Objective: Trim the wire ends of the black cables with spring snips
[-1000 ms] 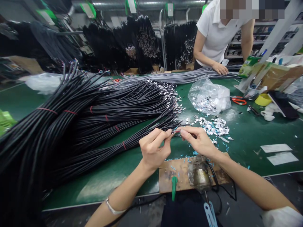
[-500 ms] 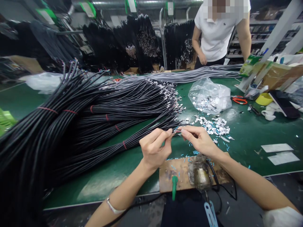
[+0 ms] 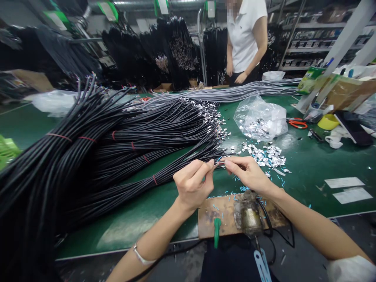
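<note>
Between my two hands runs the stripped end of a cable (image 3: 219, 163), with thin wires showing, one of them blue. My left hand (image 3: 194, 182) pinches it between thumb and forefinger, on the left side. From the right, the thumb and forefinger of my right hand (image 3: 245, 172) close on the wire tips. Just behind my fingers lie bundles of black cables (image 3: 164, 137), tied with red bands, their ends bared. Below my hands, a wooden board (image 3: 216, 211) carries a worn metal device (image 3: 249, 215) and a green-handled piece (image 3: 217, 231). Small blue offcuts are scattered around it.
White and silvery scraps (image 3: 268, 156) lie right of my hands, before a clear plastic bag (image 3: 261, 119) of scraps. Farther right are orange-handled scissors (image 3: 297, 123) and paper strips (image 3: 344, 182). Grey cables (image 3: 235, 91) stretch across the back, where a co-worker (image 3: 246, 43) stands.
The co-worker has straightened up, taken a hand off the grey cables and moved left. My hands stay almost where they were, still pinching the wires.
</note>
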Available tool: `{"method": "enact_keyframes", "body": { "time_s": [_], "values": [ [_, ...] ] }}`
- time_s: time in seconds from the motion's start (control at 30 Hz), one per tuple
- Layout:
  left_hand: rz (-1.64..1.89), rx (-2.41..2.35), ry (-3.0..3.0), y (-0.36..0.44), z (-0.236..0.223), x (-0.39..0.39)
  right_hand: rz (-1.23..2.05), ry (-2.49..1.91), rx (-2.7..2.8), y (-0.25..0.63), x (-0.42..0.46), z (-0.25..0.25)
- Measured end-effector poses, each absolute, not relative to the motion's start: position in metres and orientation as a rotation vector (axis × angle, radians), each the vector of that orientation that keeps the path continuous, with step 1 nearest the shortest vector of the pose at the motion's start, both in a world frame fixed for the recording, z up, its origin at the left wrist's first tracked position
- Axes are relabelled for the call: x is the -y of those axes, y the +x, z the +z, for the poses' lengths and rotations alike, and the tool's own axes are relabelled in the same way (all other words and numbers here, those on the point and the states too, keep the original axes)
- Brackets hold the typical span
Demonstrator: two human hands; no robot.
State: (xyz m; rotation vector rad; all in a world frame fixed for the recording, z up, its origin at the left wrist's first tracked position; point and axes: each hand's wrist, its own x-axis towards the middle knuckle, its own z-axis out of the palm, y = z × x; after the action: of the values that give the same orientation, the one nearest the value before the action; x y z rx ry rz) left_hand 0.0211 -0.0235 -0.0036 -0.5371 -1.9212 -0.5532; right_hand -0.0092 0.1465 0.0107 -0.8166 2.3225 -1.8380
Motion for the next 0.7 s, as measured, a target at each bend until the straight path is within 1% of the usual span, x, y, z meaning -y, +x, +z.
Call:
{"method": "enact_keyframes", "body": {
  "time_s": [0.13, 0.27, 0.5, 0.6, 0.7],
  "values": [
    [-0.570, 1.958, -0.491, 0.021, -0.003, 0.022, -1.911, -0.802, -2.339, -0.009, -0.145, 0.005],
    [-0.720, 1.995, -0.412, 0.021, -0.001, 0.020, -1.950, -0.780, -2.453, -0.008, -0.144, 0.003],
    [-1.026, 2.195, -0.375, 0.022, 0.003, 0.024, -1.751, -0.902, -2.776, -0.004, -0.146, 0.006],
    [-1.241, 2.318, -0.365, 0.021, 0.007, 0.026, -1.710, -0.938, -2.804, -0.004, -0.146, 0.006],
    [-1.551, 2.388, -0.348, 0.019, 0.010, 0.026, -1.721, -0.938, -2.785, -0.005, -0.146, 0.005]
  ]
}}
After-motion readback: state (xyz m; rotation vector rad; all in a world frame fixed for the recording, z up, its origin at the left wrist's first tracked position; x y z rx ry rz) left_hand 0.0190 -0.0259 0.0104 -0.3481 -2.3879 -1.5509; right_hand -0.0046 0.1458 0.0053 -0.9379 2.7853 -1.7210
